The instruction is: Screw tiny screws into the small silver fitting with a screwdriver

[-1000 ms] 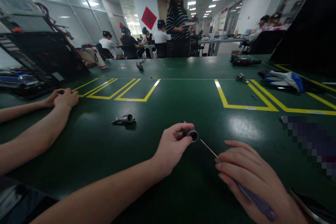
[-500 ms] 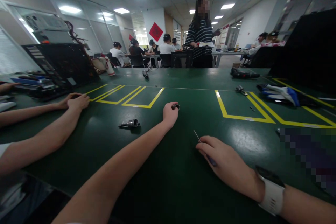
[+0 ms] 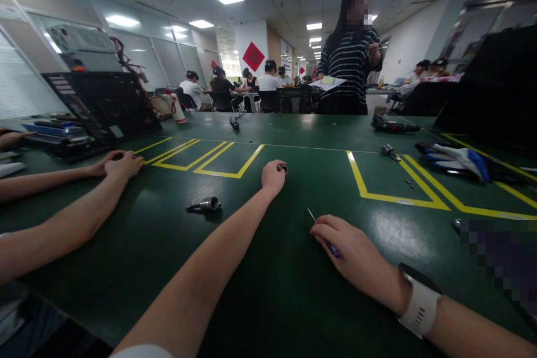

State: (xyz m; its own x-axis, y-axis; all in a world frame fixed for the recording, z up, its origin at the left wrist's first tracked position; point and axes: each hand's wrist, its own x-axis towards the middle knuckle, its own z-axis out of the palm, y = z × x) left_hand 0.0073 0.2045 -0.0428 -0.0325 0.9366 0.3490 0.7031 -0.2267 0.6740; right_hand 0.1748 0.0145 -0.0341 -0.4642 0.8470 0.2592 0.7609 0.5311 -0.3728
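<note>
Out over the green table, my left hand is closed around a small metal part; only its round hollow end shows past my fingers. Nearer to me, my right hand grips a thin screwdriver with a blue-purple handle, its slim shaft pointing up and left, apart from the metal part. A metal cup-shaped part with a narrow stem lies on its side left of my left forearm.
Yellow tape outlines mark the table. Another metal part, blue-and-white gloves and a black tool lie to the right. A co-worker's hands rest at left; a person in stripes stands beyond the table.
The standing person has shifted right, looks larger, and has one hand raised. The view has tilted slightly. My hands keep their holds and have hardly moved.
</note>
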